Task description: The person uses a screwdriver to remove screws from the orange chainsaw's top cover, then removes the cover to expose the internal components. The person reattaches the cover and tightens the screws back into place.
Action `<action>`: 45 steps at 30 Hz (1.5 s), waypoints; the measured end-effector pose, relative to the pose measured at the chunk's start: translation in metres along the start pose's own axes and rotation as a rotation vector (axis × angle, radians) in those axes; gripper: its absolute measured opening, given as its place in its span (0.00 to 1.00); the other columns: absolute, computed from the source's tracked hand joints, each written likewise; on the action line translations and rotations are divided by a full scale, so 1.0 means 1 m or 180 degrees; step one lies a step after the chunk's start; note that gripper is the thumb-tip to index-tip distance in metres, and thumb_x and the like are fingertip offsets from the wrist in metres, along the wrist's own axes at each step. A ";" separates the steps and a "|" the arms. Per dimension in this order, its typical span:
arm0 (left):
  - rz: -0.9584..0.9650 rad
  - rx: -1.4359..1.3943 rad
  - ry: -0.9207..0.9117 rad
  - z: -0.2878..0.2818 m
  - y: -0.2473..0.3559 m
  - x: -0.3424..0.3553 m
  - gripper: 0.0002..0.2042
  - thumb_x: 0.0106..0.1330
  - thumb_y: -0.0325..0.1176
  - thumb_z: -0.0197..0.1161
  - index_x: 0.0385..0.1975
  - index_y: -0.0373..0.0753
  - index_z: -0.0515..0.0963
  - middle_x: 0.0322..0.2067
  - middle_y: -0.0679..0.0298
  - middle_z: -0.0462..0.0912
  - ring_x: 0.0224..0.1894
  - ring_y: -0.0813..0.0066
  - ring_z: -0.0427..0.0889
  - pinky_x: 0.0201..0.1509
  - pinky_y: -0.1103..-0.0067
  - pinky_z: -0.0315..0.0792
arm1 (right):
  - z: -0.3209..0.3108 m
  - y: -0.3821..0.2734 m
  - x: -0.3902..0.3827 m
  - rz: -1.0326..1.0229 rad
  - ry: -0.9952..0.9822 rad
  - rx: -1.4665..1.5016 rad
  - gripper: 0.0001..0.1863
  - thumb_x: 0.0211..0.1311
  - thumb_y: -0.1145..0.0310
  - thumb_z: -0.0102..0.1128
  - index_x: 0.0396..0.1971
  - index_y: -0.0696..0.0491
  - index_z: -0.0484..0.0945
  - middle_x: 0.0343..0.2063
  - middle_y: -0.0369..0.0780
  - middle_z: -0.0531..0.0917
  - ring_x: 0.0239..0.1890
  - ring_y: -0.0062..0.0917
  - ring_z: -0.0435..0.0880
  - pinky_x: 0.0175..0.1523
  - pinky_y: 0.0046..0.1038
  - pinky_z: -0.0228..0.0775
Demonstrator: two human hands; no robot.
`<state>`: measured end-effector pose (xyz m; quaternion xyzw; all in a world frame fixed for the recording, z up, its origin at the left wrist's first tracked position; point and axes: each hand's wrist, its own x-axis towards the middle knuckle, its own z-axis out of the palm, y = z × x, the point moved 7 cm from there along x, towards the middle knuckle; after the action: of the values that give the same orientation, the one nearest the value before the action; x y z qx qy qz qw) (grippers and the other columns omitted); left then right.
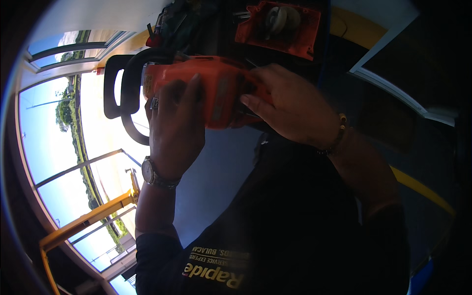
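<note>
An orange chainsaw body (216, 93) is held up in front of my chest, with its black hand guard (114, 86) and curved black front handle (132, 125) to the left. My left hand (174, 123) is closed on the near side of the orange casing, fingers spread across it; a wristwatch sits on that wrist. At the casing's right end, my right hand (290, 101) grips with the thumb on the near face and the fingers mostly hidden behind. A bead bracelet circles the right wrist. No bar or chain shows.
Beyond the saw lies an open orange housing (280, 29) with pale round parts in it. Dark, unclear items (184, 24) are beside it. A yellow metal arm (91, 219) stands at the left before large bright windows (49, 123). A yellow line (423, 189) crosses the dark floor.
</note>
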<state>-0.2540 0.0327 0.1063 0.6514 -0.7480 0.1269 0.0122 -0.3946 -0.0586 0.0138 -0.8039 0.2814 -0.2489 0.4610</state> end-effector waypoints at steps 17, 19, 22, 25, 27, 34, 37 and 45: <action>0.0045 -0.0093 -0.0253 0.008 0.007 0.004 0.28 0.61 0.28 0.63 0.65 0.43 0.73 0.47 0.55 0.76 0.40 0.56 0.85 0.62 0.60 0.67 | 0.014 0.013 0.026 0.0316 0.0261 -0.0451 0.15 0.58 0.59 0.57 0.30 0.57 0.82 0.31 0.47 0.85 0.36 0.44 0.87 0.45 0.46 0.79; 0.0084 -0.0039 -0.0187 0.007 0.010 0.008 0.29 0.61 0.27 0.64 0.65 0.44 0.72 0.47 0.55 0.76 0.40 0.55 0.85 0.62 0.59 0.67 | 0.013 0.015 0.024 0.0303 0.0317 -0.0446 0.15 0.57 0.59 0.57 0.31 0.57 0.82 0.31 0.47 0.85 0.36 0.43 0.87 0.44 0.46 0.79; 0.0263 0.0100 -0.0278 0.007 0.009 0.011 0.29 0.59 0.27 0.65 0.64 0.43 0.73 0.46 0.55 0.76 0.40 0.55 0.84 0.60 0.60 0.69 | 0.010 0.010 0.020 0.0164 0.0386 -0.0575 0.15 0.57 0.58 0.57 0.32 0.56 0.81 0.33 0.46 0.85 0.36 0.44 0.87 0.44 0.45 0.80; 0.0313 -0.0020 -0.0403 0.007 0.004 0.013 0.28 0.58 0.28 0.66 0.63 0.41 0.73 0.44 0.56 0.76 0.40 0.56 0.84 0.59 0.62 0.70 | 0.007 0.004 0.016 -0.0009 0.0534 -0.0622 0.14 0.58 0.59 0.57 0.34 0.55 0.80 0.33 0.46 0.85 0.36 0.44 0.86 0.42 0.45 0.80; 0.0428 -0.0007 -0.0502 0.005 0.003 0.016 0.27 0.58 0.28 0.66 0.61 0.40 0.74 0.42 0.57 0.76 0.40 0.58 0.84 0.58 0.62 0.70 | 0.004 0.002 0.013 -0.0087 0.0692 -0.0545 0.14 0.58 0.60 0.57 0.35 0.55 0.80 0.32 0.45 0.84 0.35 0.45 0.86 0.41 0.45 0.80; 0.0700 0.0003 -0.0600 -0.006 0.001 0.023 0.22 0.62 0.30 0.66 0.58 0.40 0.75 0.41 0.59 0.78 0.39 0.61 0.85 0.59 0.62 0.70 | 0.009 0.008 0.013 -0.0110 0.0508 -0.0323 0.13 0.60 0.61 0.61 0.37 0.56 0.80 0.34 0.44 0.83 0.36 0.44 0.86 0.42 0.43 0.80; 0.0574 -0.0015 -0.0565 -0.012 -0.003 0.020 0.20 0.65 0.33 0.66 0.58 0.41 0.76 0.42 0.60 0.79 0.40 0.61 0.86 0.57 0.62 0.72 | 0.010 0.012 0.015 -0.0049 0.0387 -0.0089 0.13 0.62 0.63 0.63 0.41 0.56 0.82 0.36 0.44 0.84 0.37 0.42 0.86 0.44 0.39 0.79; 0.0191 -0.0243 -0.0805 -0.013 -0.014 0.015 0.20 0.65 0.33 0.68 0.56 0.42 0.77 0.44 0.59 0.80 0.42 0.60 0.86 0.50 0.64 0.78 | 0.011 0.001 0.024 -0.0323 0.0355 -0.0203 0.10 0.65 0.66 0.63 0.40 0.55 0.84 0.35 0.45 0.84 0.39 0.40 0.86 0.45 0.40 0.78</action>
<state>-0.2445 0.0191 0.1241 0.6385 -0.7670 0.0156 -0.0612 -0.3705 -0.0685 0.0117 -0.8163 0.2733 -0.3073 0.4057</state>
